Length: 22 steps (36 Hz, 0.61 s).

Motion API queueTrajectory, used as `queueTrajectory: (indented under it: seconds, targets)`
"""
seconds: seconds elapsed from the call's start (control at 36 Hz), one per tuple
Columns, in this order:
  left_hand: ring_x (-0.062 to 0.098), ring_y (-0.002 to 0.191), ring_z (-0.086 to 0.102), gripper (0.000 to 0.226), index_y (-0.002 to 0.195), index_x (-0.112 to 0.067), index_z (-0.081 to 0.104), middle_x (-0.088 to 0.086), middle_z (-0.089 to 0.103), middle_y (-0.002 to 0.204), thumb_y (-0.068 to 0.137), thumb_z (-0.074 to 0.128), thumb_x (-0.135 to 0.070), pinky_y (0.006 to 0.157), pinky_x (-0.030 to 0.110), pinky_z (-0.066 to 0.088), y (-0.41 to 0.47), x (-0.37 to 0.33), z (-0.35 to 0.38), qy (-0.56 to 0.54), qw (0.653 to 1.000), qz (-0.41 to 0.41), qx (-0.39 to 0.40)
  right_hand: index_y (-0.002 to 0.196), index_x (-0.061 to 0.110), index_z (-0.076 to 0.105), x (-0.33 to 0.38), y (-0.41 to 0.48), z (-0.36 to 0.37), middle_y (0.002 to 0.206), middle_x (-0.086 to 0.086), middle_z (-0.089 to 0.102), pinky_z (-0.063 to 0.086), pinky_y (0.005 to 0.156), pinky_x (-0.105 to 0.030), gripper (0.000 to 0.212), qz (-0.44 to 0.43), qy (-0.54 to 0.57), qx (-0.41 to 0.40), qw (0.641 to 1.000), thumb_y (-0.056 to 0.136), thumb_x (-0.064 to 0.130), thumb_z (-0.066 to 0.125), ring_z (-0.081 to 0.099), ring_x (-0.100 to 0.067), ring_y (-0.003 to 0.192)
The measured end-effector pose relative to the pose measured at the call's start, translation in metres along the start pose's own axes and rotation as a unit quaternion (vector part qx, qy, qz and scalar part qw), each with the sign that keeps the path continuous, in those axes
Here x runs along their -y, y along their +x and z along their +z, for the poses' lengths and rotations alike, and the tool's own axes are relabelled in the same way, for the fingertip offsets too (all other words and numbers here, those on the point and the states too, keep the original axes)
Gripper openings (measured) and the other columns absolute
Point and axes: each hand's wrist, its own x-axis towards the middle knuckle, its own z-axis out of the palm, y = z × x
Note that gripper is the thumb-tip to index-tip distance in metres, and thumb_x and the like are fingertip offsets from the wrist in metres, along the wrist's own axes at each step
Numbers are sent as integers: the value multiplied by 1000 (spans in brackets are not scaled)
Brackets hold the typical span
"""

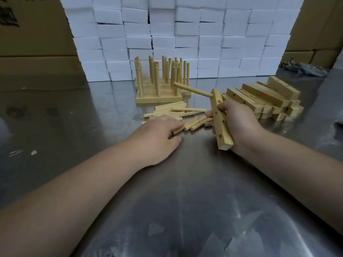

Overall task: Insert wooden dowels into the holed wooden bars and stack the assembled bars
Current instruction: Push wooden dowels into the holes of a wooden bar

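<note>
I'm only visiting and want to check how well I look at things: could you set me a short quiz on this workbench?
1. True or false: the bar gripped by the right hand already carries one dowel.
2. Fill in: the dowels in the finished stack point ____.
3. Where is the left hand? A: on the loose dowels. B: on the finished stack. C: on the held bar.

Key: 1 true; 2 upward; 3 A.
</note>
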Motion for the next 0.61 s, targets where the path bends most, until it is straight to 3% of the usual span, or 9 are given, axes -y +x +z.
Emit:
queueTrajectory:
  seconds: [0.11,0.19,0.28,0.36,0.44,0.53,0.61]
  targets:
    - [14,108,47,22,107,-34,65,-10,59,113,90,51,-33,92,29,39,0,-2,-4,36,999,-9,2,85,10,56,-1,-1,3,72,0,66,41,58,-30,17,-13,3,0,1000,95,16,43,48,-14,60]
    - [12,90,51,12,92,-32,66,-11,58,92,87,55,-36,75,27,41,0,-4,-6,67,996,-44,-36,92,12,53,-2,0,4,76,0,67,42,65,-30,14,-26,7,4,1000,97,16,41,49,-14,63]
    - [15,86,51,6,82,-30,56,-9,56,86,86,57,-34,67,26,36,0,-2,-7,72,991,-91,-73,104,21,48,-2,2,2,80,-2,67,43,67,-28,11,-38,19,-1,999,99,18,39,52,-12,68]
    - [19,90,52,5,90,-28,54,-5,59,93,87,56,-32,69,28,39,0,0,-8,79,987,-112,-80,98,25,49,0,1,1,80,-3,65,45,58,-25,12,-39,31,-4,999,99,19,38,52,-11,67]
    - [24,97,52,21,111,-24,56,1,58,105,92,49,-27,77,32,41,1,-1,-9,79,985,-120,-90,87,25,52,1,0,1,80,-3,63,42,42,-14,20,-27,46,-2,999,99,19,37,49,-12,61]
    - [24,82,50,23,110,-15,59,7,50,99,96,41,-20,67,34,41,1,-2,-13,83,982,-102,-134,103,24,51,1,0,1,80,-2,63,42,41,-13,17,-13,54,0,998,100,19,36,48,-12,61]
    - [21,77,45,24,107,-16,61,4,44,93,96,39,-19,63,32,36,-3,-5,-14,37,985,-64,-155,123,21,52,0,1,2,81,-2,65,46,50,-20,30,-13,49,8,999,100,17,35,50,-12,63]
